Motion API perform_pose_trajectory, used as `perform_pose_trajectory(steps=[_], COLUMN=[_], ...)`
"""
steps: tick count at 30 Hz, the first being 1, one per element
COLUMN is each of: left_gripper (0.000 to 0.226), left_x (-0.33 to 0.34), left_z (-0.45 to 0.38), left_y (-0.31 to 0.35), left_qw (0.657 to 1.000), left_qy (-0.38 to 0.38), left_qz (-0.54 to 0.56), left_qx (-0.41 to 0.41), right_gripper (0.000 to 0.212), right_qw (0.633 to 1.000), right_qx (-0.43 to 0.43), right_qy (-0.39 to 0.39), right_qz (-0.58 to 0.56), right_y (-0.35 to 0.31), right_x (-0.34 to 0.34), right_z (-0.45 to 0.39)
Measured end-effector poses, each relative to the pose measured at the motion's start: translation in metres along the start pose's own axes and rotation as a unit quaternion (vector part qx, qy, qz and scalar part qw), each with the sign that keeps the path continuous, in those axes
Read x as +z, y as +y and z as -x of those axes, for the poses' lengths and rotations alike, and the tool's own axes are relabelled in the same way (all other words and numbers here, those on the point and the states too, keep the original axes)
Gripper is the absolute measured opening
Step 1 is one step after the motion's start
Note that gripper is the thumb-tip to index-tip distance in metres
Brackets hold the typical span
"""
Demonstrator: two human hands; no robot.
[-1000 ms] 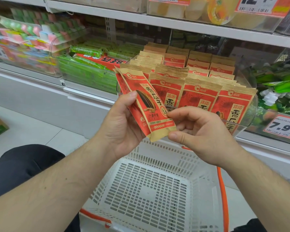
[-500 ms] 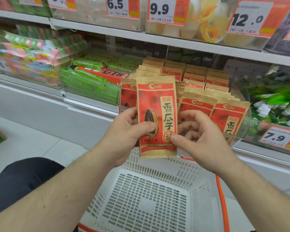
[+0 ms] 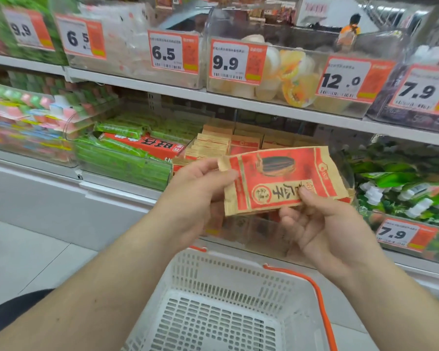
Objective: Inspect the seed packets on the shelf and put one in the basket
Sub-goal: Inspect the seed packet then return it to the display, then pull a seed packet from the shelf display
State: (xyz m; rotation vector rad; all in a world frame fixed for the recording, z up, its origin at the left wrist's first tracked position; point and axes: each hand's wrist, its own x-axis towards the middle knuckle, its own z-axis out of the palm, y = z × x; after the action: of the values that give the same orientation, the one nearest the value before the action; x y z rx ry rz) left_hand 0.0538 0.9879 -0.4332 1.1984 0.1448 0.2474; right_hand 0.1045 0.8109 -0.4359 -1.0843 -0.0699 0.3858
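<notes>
I hold a red and tan seed packet point(image 3: 281, 181) sideways in front of the shelf, its printed sunflower seed facing me. My left hand point(image 3: 198, 193) grips its left end, thumb on the front. My right hand point(image 3: 322, 224) pinches its lower right edge between thumb and fingers. More packets seem to lie behind it in my left hand. Behind them, several matching seed packets point(image 3: 228, 145) stand in rows in a clear bin on the shelf. The white slotted basket point(image 3: 213, 274) with orange handles sits below my hands, nothing in it.
Green snack bars point(image 3: 122, 158) fill the bin to the left, pastel candy point(image 3: 23, 115) further left. Green and white packs point(image 3: 401, 188) lie to the right. The upper shelf point(image 3: 213, 97) carries clear bins and price tags. Pale floor tiles point(image 3: 36, 249) show at lower left.
The packet has turned from upright to lying sideways, and my hands have risen a little. The view has tilted up, showing more of the upper shelf.
</notes>
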Motion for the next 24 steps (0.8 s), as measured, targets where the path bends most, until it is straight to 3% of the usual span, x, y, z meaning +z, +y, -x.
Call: perform_pose_trajectory(steps=[3, 5, 6, 8, 11, 13, 15, 21, 24], left_gripper=[0.015, 0.013, 0.018, 0.034, 0.063, 0.073, 0.075, 0.069, 0.064], left_x=[0.016, 0.014, 0.010, 0.001, -0.008, -0.010, -0.011, -0.017, -0.022], left_z=[-0.024, -0.043, -0.052, -0.066, -0.083, -0.091, -0.094, -0.096, -0.097], left_y=[0.018, 0.025, 0.027, 0.029, 0.030, 0.029, 0.028, 0.029, 0.028], left_qw=[0.998, 0.974, 0.942, 0.846, 0.699, 0.653, 0.637, 0.630, 0.633], left_qy=[0.023, 0.079, 0.100, 0.089, -0.002, -0.075, -0.120, -0.148, -0.159], left_qz=[-0.036, -0.173, -0.272, -0.475, -0.701, -0.750, -0.760, -0.761, -0.756], left_qx=[0.036, 0.120, 0.171, 0.225, 0.141, 0.072, 0.040, 0.052, 0.053], right_gripper=[0.010, 0.008, 0.008, 0.010, 0.015, 0.017, 0.015, 0.010, 0.017], right_qw=[0.999, 0.997, 0.996, 0.987, 0.960, 0.938, 0.914, 0.848, 0.843], right_qx=[-0.012, -0.042, -0.065, -0.125, -0.193, -0.198, -0.183, -0.138, -0.119], right_qy=[0.032, 0.053, 0.064, 0.080, 0.083, 0.078, 0.073, 0.033, 0.044], right_qz=[-0.032, -0.021, -0.004, 0.058, 0.186, 0.274, 0.355, 0.510, 0.523], right_y=[-0.018, -0.029, -0.035, -0.046, -0.057, -0.059, -0.059, -0.046, -0.052], right_x=[0.012, 0.019, 0.022, 0.025, 0.026, 0.025, 0.025, 0.030, 0.033], right_z=[-0.011, -0.023, -0.030, -0.045, -0.068, -0.087, -0.108, -0.162, -0.180])
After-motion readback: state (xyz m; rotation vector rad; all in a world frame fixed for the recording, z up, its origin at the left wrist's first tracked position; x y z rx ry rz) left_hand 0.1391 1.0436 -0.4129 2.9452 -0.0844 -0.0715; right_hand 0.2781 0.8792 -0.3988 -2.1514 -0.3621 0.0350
